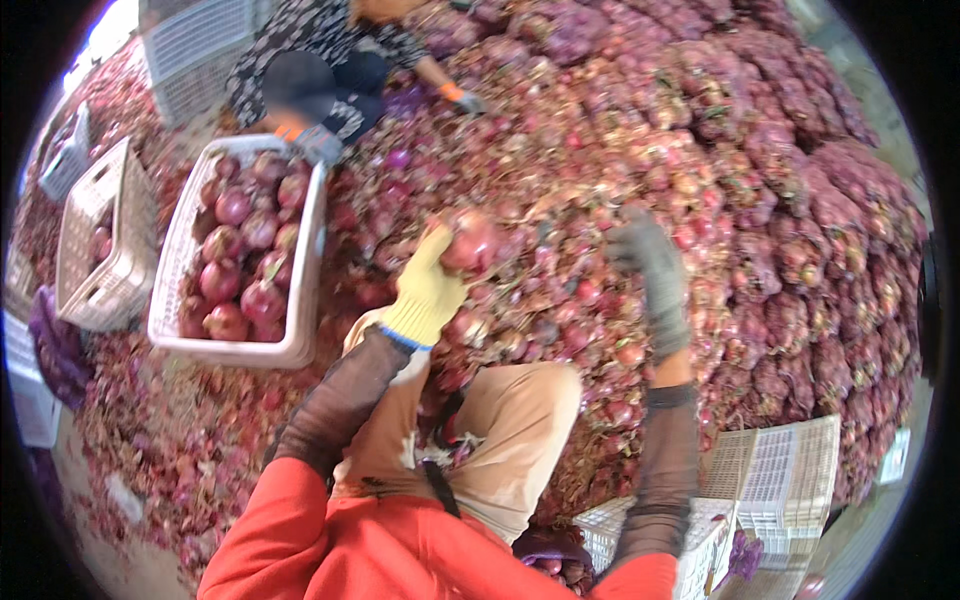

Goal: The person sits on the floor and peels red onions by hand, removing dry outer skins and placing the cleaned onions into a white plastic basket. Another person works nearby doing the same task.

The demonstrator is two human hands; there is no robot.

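My left hand (427, 281), in a yellow knit glove with a blue cuff edge, grips a large red onion (471, 244) above the heap. In a grey glove, my right hand (646, 259) is over loose red onions (577, 337) and dry skins to the right. Its fingers are blurred, and I cannot tell whether they hold anything. Left of my left hand stands a white plastic crate (304, 300) with large red onions (262, 300) inside.
Stacked mesh sacks of onions (795, 262) form a wall at right. A co-worker's gloved hand (319, 144) is at the crate's far corner; the other hand (469, 102) touches the heap. More crates stand at left (139, 255), back left (199, 60) and lower right (787, 472).
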